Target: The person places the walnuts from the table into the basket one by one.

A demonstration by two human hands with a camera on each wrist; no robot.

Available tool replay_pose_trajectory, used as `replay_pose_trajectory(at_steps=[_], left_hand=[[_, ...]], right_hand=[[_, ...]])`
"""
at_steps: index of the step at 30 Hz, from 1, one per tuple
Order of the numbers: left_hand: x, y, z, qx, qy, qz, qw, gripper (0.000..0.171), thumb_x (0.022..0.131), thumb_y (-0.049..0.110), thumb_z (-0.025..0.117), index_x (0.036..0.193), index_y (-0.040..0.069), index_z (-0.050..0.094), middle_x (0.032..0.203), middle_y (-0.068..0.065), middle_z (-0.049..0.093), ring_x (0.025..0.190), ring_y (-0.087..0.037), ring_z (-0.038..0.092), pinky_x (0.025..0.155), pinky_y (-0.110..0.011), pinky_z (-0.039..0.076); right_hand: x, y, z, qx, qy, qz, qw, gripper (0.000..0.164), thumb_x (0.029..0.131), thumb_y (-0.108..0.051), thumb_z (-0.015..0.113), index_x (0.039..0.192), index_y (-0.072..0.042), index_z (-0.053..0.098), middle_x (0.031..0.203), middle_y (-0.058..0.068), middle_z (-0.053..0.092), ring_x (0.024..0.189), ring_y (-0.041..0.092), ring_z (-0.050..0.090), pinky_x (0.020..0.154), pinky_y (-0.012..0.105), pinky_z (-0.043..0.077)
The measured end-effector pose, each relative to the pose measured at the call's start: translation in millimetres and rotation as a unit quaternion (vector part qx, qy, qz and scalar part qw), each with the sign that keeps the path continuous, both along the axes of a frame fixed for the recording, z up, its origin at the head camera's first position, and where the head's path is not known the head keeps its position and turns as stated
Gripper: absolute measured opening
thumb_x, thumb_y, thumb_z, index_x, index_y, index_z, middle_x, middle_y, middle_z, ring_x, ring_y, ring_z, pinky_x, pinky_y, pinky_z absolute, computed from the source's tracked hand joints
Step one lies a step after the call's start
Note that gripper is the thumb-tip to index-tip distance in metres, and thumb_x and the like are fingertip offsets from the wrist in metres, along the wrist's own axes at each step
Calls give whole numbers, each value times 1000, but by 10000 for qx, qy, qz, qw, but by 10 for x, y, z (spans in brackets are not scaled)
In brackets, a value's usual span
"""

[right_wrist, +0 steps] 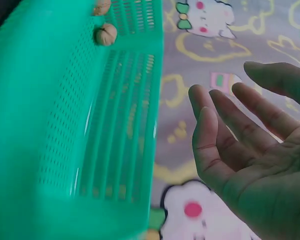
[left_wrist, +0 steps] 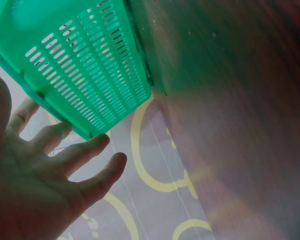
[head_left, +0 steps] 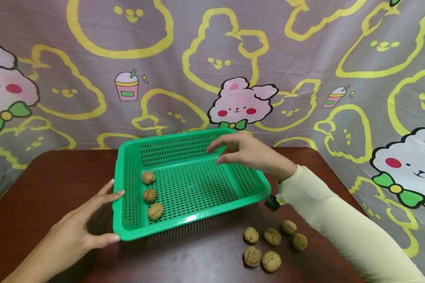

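A green plastic basket [head_left: 194, 218] with slotted walls is on the table. Three walnuts sit inside it in a row along the left wall: a far walnut [head_left: 148, 177], a middle walnut [head_left: 150, 195] and a near walnut [head_left: 156, 211]. My left hand [head_left: 78, 222] has its fingers spread and touches the basket's left rim, thumb by the front corner. In the left wrist view its fingers [left_wrist: 85, 154] are extended beside the slotted wall [left_wrist: 82, 60]. Over the basket's right side hovers my right hand [head_left: 246, 152], fingers loosely bent; the right wrist view shows its palm [right_wrist: 262, 165] holding nothing.
Several loose walnuts [head_left: 271, 261] lie on the brown table [head_left: 198, 255] in front of the basket's right corner. A small black object [head_left: 272, 203] shows by the right wrist. Behind the table hangs a grey curtain [head_left: 184, 82] with cartoon prints.
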State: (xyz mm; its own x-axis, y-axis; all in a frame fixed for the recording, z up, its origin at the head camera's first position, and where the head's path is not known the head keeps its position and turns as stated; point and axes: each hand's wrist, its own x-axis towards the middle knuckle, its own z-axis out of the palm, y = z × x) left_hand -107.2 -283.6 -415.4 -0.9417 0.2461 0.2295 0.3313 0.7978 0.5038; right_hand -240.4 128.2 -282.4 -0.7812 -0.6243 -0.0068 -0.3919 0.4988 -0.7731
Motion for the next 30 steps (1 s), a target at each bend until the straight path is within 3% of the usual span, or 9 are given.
replay_pose_trajectory(at_steps=[6,10,16,19,30], left_hand=[[8,15,24,46,-188,16,9998,101,72,40,93,159,34,42,176,-4,21,136,-50,50,78,-60,53],[2,27,40,22,-255,10,9997,100,73,41,93,159,34,42,176,-5,20,138,-50,49,79,-60,54],[10,15,34,51,-245,33,9997,100,73,39,93,159,33,42,176,-4,21,137,-50,49,79,-61,54],[14,11,24,51,-193,29,9998,100,73,37,94,159,33,42,176,-2,20,135,-51,50,78,-60,54],[0,11,8,44,-188,37,9998,101,73,35,94,159,33,41,176,-3,20,136,-53,48,82,-68,51]], right_hand=[[376,602,-34,67,223,-870,9959,28,98,-31,75,126,-29,73,123,-4,75,107,22,71,94,45,56],[635,951,-127,16,256,-1330,9908,32,99,-34,74,129,-26,72,120,0,76,106,19,72,88,36,58],[952,1330,-322,-269,108,-1560,9873,32,103,-24,69,135,-20,68,125,4,75,105,19,75,85,32,60],[1070,1459,-426,-256,16,-1706,9850,33,103,-23,68,136,-19,67,120,3,76,103,19,75,85,30,60],[1273,1807,-939,-699,-382,-1741,9815,34,106,-10,61,139,-3,63,110,9,78,98,21,76,79,30,60]])
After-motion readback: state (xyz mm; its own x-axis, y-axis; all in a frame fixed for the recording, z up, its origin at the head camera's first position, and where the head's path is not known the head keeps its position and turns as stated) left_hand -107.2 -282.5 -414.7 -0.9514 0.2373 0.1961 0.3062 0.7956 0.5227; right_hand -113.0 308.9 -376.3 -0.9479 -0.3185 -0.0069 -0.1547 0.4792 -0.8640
